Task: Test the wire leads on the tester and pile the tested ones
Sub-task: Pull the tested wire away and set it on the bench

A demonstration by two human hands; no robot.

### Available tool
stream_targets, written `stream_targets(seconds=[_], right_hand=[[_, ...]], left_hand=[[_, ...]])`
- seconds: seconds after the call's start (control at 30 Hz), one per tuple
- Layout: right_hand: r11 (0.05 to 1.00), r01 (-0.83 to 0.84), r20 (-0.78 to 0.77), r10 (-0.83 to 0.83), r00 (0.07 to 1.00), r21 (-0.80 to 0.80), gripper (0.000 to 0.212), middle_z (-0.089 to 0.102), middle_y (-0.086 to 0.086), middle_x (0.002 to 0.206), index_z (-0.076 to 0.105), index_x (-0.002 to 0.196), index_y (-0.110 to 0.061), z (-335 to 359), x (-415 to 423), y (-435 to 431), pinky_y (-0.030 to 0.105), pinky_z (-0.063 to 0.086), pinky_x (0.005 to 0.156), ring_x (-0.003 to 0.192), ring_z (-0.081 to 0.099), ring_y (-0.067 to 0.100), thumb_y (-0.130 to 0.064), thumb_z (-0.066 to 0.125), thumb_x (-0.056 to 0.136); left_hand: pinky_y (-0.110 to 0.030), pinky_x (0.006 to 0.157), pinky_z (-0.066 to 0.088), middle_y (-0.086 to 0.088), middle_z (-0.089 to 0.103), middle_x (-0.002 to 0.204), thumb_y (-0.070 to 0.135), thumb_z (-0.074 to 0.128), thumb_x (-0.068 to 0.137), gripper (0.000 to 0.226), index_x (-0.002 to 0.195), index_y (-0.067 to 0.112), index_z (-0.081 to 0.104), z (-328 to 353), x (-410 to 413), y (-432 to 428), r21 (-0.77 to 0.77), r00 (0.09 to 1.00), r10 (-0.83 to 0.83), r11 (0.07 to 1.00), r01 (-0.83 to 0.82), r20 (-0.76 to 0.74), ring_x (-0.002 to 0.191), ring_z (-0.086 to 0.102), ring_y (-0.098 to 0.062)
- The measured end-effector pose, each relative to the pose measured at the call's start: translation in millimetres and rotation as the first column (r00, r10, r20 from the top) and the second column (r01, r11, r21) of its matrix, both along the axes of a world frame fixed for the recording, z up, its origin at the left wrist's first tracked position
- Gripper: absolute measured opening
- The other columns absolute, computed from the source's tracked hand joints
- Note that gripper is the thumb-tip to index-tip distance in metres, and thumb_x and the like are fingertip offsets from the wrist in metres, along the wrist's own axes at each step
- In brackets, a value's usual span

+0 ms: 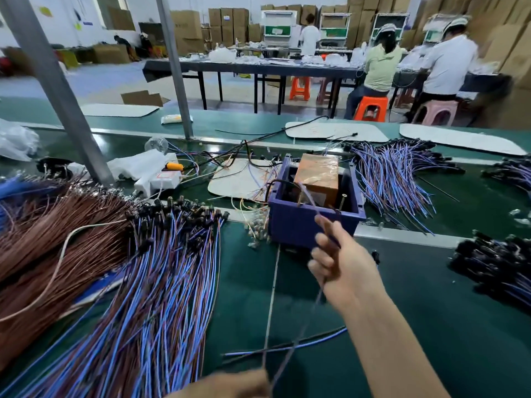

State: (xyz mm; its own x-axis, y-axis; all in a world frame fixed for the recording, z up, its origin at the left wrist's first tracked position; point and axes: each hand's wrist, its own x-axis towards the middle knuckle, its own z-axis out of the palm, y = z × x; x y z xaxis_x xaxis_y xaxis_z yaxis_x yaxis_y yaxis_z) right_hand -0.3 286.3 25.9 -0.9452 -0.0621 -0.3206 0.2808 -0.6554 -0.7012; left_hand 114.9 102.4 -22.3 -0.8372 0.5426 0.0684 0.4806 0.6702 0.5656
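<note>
text: none legible | carton labels [227, 18] blurred (too far) | white box sticker [163, 176] unreadable

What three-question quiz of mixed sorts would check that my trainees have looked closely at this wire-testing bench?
1. True or false: the right hand pinches a wire lead that runs up towards the blue box.
2. Where does the blue box stand? A: on the green bench, between piles of leads. B: on an orange stool. C: on the floor.
3. Fill the gap: the big pile of blue-and-brown leads lies on the person's ____ side.

Key: 1 true; 2 A; 3 left.
</note>
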Motion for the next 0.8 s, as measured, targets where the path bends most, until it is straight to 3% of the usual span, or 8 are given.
stream_targets(seconds=[0.07,0.13,0.2,0.3,0.43,0.5,0.63,0.8], right_hand=[[0.987,0.064,-0.023,-0.061,0.998,0.15,0.027,0.04,-0.006,0.046,0.065,0.092,-0.01,-15.0,5.5,11.5,0.015,0.015,0.031,0.032,0.02,0.004,-0.023,0.044,0.101],[0.973,0.105,-0.048,-0.097,0.994,0.207,0.027,0.035,-0.006,0.047,0.069,0.088,-0.009,-25.2,11.4,14.6,0.016,0.015,0.032,0.033,0.019,0.005,-0.025,0.05,0.098],[0.968,0.124,-0.073,-0.11,0.991,0.218,0.028,0.031,-0.006,0.047,0.073,0.081,-0.011,-31.5,15.9,10.2,0.016,0.017,0.032,0.035,0.018,0.005,-0.027,0.055,0.095],[0.966,0.12,-0.113,-0.096,0.989,0.229,0.028,0.035,-0.005,0.049,0.076,0.077,-0.012,-36.5,20.0,-2.8,0.015,0.02,0.035,0.036,0.022,0.005,-0.025,0.057,0.093],[0.97,0.118,-0.14,-0.089,0.986,0.214,0.019,0.054,-0.005,0.055,0.074,0.094,-0.019,-37.5,21.8,-8.8,0.015,0.029,0.038,0.042,0.044,0.002,-0.012,0.057,0.093],[0.961,0.148,-0.155,-0.113,0.981,0.233,0.021,0.057,-0.002,0.055,0.07,0.099,-0.018,-38.2,21.5,-3.6,0.016,0.03,0.039,0.044,0.047,0.005,-0.006,0.054,0.094],[0.926,0.157,-0.157,-0.109,0.982,0.342,0.016,0.066,0.005,0.063,0.068,0.094,-0.007,-40.6,20.6,3.5,0.019,0.041,0.045,0.05,0.052,0.011,0.0,0.054,0.092],[0.892,0.3,-0.237,-0.228,0.944,0.337,0.017,0.072,0.009,0.091,0.067,0.097,-0.011,-37.6,9.8,12.1,0.029,0.053,0.076,0.081,0.064,0.017,-0.001,0.055,0.091]], left_hand=[[-0.016,0.1,0.039,0.015,0.055,0.121,0.015,0.056,0.095,0.024,0.091,0.035,0.067,-12.8,3.5,-7.7,-0.007,0.979,-0.126,0.992,0.126,-0.158,0.104,0.049,0.019],[-0.013,0.102,0.036,0.017,0.058,0.122,0.019,0.052,0.097,0.018,0.108,0.029,0.064,-2.8,3.5,-12.0,0.013,0.975,-0.212,0.977,0.213,-0.06,0.114,0.051,0.012],[-0.011,0.099,0.038,0.021,0.063,0.117,0.026,0.058,0.094,0.019,0.11,0.028,0.067,12.6,-9.1,-5.9,0.206,0.998,-0.044,0.977,0.052,-0.042,0.114,0.056,0.004],[-0.008,0.086,0.043,0.019,0.07,0.109,0.02,0.061,0.093,0.024,0.11,0.036,0.065,39.2,-52.7,20.4,0.493,0.975,0.208,0.842,-0.217,0.074,0.1,0.061,0.01],[-0.011,0.086,0.046,-0.002,0.069,0.114,0.02,0.061,0.092,0.036,0.127,0.012,0.06,48.5,-111.7,66.4,0.567,0.893,0.341,0.69,-0.45,0.293,0.093,0.063,0.003],[-0.015,0.086,0.049,-0.003,0.07,0.111,0.018,0.061,0.092,0.034,0.126,0.01,0.061,45.3,-122.7,84.4,0.611,0.86,0.382,0.606,-0.509,0.338,0.093,0.064,-0.005],[-0.019,0.061,0.054,0.003,0.073,0.083,0.013,0.063,0.091,0.017,0.093,0.029,0.067,36.7,-130.5,106.3,0.687,0.823,0.372,0.457,-0.565,0.429,0.075,0.065,-0.007],[-0.042,0.087,0.055,-0.004,0.075,0.082,0.011,0.068,0.086,0.01,0.084,0.018,0.075,27.5,-134.9,113.5,0.677,0.83,0.359,0.481,-0.557,0.427,0.08,0.07,-0.017]])
